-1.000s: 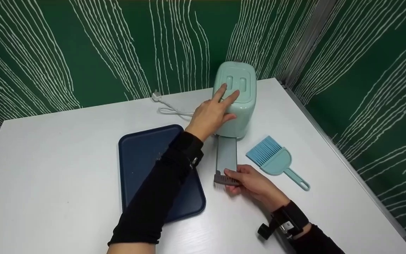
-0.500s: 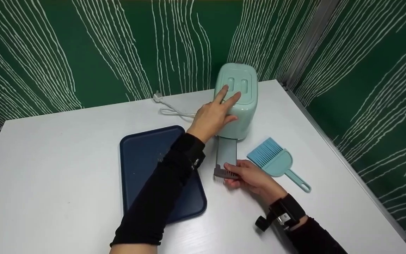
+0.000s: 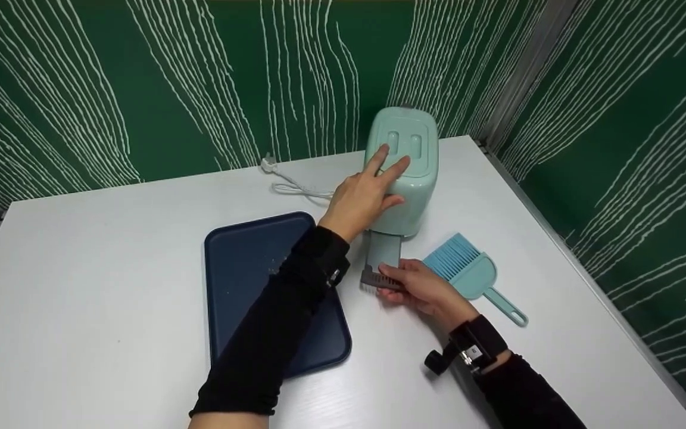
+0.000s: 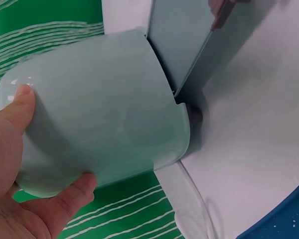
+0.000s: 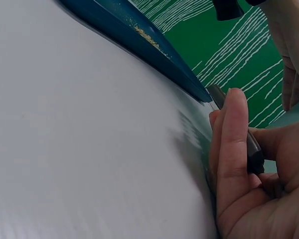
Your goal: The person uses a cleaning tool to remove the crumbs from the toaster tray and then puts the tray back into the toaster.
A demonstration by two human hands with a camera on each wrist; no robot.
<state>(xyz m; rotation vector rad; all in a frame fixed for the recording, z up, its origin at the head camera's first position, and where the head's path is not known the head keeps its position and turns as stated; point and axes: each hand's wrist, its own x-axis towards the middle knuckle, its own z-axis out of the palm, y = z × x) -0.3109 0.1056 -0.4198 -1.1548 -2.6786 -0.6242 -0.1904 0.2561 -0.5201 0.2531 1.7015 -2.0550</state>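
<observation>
A mint-green toaster (image 3: 411,205) stands near the back of the table. My left hand (image 3: 356,199) rests on it, two fingers spread straight over its top and the thumb against its front end; in the left wrist view another finger touches the toaster (image 4: 104,109) at its side. A flat grey crumb tray (image 3: 384,249) sticks partly out of the toaster's base. My right hand (image 3: 423,286) pinches the tray's dark grey handle (image 3: 371,277), thumb above and fingers below. The right wrist view shows the handle (image 5: 254,149) between thumb and fingers.
A dark blue serving tray (image 3: 230,286) lies under my left forearm; crumbs (image 5: 147,37) are scattered on it. Right of the toaster lies a blue-green brush and dustpan set (image 3: 477,277). A white power cord with plug (image 3: 269,164) lies behind. Green walls border the white table (image 3: 99,286).
My right hand has moved forward, sliding the crumb tray further into the toaster. My left hand stays in place on the toaster. The view shifts slightly.
</observation>
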